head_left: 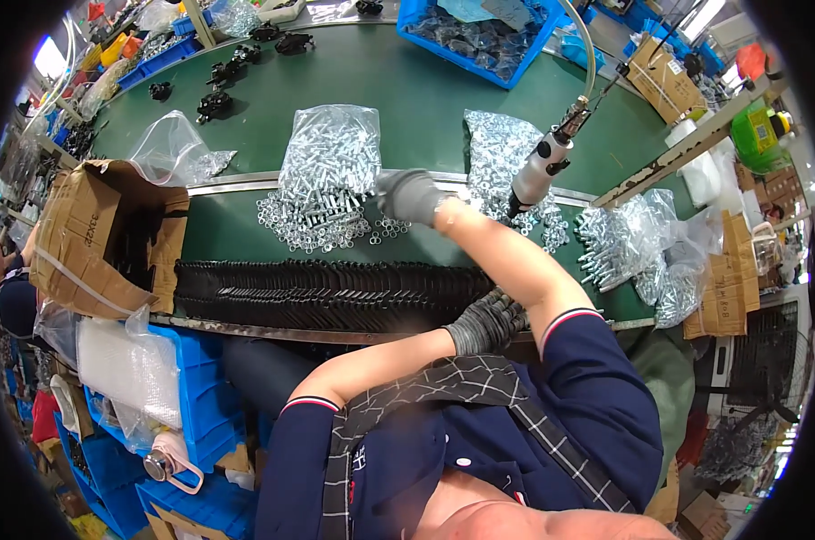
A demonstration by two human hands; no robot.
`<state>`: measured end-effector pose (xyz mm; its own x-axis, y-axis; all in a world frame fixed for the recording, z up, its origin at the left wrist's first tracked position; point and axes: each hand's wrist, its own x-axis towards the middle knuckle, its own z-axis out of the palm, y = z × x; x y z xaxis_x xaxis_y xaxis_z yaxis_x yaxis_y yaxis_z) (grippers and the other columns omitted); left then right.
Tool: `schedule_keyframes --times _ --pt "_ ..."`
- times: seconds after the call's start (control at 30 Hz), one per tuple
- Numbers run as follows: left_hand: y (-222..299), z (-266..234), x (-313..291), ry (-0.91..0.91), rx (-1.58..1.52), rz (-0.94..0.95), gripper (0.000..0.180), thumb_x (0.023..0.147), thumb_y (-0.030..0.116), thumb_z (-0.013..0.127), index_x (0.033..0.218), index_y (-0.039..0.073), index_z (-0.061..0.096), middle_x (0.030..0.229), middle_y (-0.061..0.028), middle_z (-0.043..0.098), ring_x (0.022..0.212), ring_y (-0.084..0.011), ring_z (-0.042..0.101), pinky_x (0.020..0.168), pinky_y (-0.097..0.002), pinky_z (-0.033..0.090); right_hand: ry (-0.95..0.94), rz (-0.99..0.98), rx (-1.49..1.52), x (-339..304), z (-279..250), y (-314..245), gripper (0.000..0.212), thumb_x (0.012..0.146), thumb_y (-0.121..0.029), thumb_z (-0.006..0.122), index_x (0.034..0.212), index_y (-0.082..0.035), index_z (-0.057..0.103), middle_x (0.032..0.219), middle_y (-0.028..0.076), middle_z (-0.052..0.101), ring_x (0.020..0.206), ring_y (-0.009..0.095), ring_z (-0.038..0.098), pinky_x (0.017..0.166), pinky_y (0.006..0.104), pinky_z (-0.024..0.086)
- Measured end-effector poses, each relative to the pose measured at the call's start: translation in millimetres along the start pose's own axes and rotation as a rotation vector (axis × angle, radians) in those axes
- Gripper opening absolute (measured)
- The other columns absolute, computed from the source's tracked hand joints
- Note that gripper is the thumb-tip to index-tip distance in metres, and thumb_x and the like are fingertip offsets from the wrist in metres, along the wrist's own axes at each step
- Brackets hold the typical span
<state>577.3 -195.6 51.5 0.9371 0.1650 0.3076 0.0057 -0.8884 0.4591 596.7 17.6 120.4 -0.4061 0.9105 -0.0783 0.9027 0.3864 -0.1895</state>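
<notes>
My left hand (pixel 488 325), in a dark grey glove, is at the right end of a long row of flat black parts (pixel 326 290) packed side by side along the table's near edge. Its fingers are curled, and what they hold is hidden. My right hand (pixel 411 196), gloved in grey and smeared by motion, reaches over the table beside a clear bag of silver bolts (pixel 333 148). Bolts and small nuts (pixel 310 225) spill from that bag toward the black row. Right of the hand lies a bag of small silver fasteners (pixel 497 144), partly behind a hanging power screwdriver (pixel 540 169).
An open cardboard box (pixel 88 238) holding dark parts stands at the left. Bags of silver bolts (pixel 637 243) lie at the right edge. A blue bin (pixel 506 72) and several black assemblies (pixel 216 103) sit at the back. A metal rail (pixel 236 182) crosses the green table.
</notes>
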Motion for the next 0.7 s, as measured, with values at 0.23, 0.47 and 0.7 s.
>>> schedule_keyframes --times 0.23,0.47,0.7 --pt "1 -13 -20 -0.117 0.149 -0.011 0.054 0.087 0.027 0.050 0.138 0.009 0.050 0.149 -0.0194 0.041 0.138 -0.0364 0.039 0.117 -0.0527 0.023 -0.042 0.188 0.671 -69 27 44 0.018 0.086 -0.019 0.058 0.097 -0.008 0.068 0.086 0.016 0.070 0.079 0.034 0.068 0.067 0.0424 0.054" --pt "-1 -16 -21 -0.114 0.220 -0.019 0.050 0.091 0.026 0.045 0.139 0.012 0.049 0.150 -0.0184 0.040 0.138 -0.0351 0.039 0.117 -0.0526 0.023 -0.099 -0.033 -0.097 -69 24 41 0.019 0.087 -0.020 0.060 0.099 -0.011 0.071 0.089 0.014 0.071 0.084 0.034 0.068 0.074 0.0448 0.054" --pt "-1 -23 -20 -0.084 0.182 -0.028 0.050 0.091 0.029 0.048 0.138 0.012 0.051 0.149 -0.0159 0.043 0.138 -0.0342 0.039 0.118 -0.0526 0.021 -0.024 0.072 0.168 -76 20 53 0.022 0.086 -0.020 0.061 0.105 -0.012 0.070 0.096 0.015 0.070 0.087 0.033 0.068 0.076 0.0432 0.054"
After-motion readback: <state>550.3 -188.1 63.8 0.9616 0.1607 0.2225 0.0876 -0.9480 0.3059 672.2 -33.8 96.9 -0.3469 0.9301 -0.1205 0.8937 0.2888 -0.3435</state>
